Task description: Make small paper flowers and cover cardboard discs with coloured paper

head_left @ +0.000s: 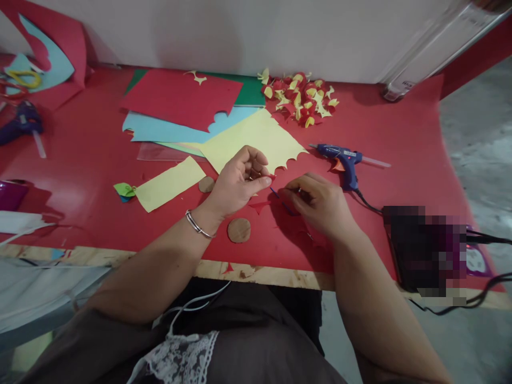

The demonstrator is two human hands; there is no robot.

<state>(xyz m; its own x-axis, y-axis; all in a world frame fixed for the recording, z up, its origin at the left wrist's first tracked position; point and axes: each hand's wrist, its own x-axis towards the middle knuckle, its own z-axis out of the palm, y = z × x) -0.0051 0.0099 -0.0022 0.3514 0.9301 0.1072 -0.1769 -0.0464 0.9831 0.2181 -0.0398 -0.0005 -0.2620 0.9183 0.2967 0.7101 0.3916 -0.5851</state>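
My left hand (242,176) pinches a small red paper piece (272,176) between thumb and forefinger above the red tabletop. Facing it, my right hand (322,205) is closed, thumb against fingers; whatever it holds is hidden. A thin dark-blue stick-like thing (274,192) shows between the hands, and I cannot tell whether it is held. Below my left hand lie a round brown disc (239,230) and some red paper scraps (261,206). Another brown disc (206,184) is by my left wrist. Behind the hands spreads a yellow sheet (256,136) with scalloped cut edges.
A blue glue gun (348,160) lies at right, its cord running toward a pixelated dark area. Red and yellow paper bits (302,98) are heaped at the back. Red (180,101) and light-blue sheets (168,125) overlap at back left. Another glue gun (26,120) is far left.
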